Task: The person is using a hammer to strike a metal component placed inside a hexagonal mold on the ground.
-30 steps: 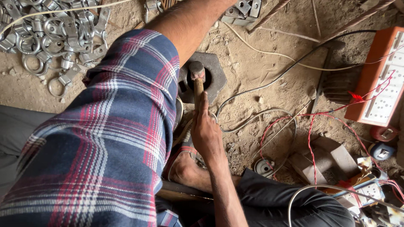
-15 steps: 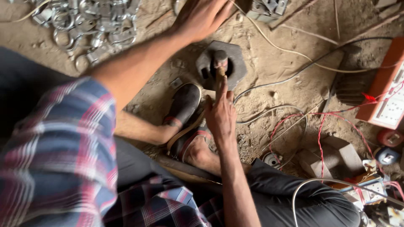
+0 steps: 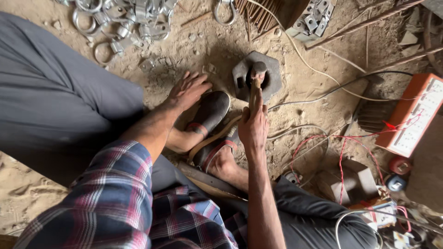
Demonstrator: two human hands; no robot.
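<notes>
Down on the sandy floor between my feet, much is hard to read. My right hand (image 3: 253, 125) is wrapped shut around a wooden handle (image 3: 254, 94), and my fingers cover most of its length, so only the upper stretch shows. Its head (image 3: 258, 69) is a dark, rounded lump resting on the hexagonal metal block (image 3: 256, 76) (whether it is a hammer or a punch I cannot tell, since the end sits right in the block's dark hollow). The block is grey, thick and six-sided, lying flat in the dirt just beyond my toes, with a small square hole near its left edge.

My left hand (image 3: 188, 90) lies open, fingers spread, palm down; it touches the ground and the toe of my left sandal (image 3: 210, 113) and holds nothing. My plaid sleeve (image 3: 115, 198) hides the upper arm and much of my lap. The right sandal (image 3: 214, 150) is half hidden under my right wrist, and a flat dark strip (image 3: 207, 177) beneath my ankle is cut short by my trouser leg.

At the top edge a heap of shiny steel rings and clamps (image 3: 122, 20) is cropped off, as is a tray of small metal brackets (image 3: 314, 20). To the right, an orange box (image 3: 413, 115) with red wires (image 3: 341, 157) runs out of view; the clutter below it is too tangled to name.
</notes>
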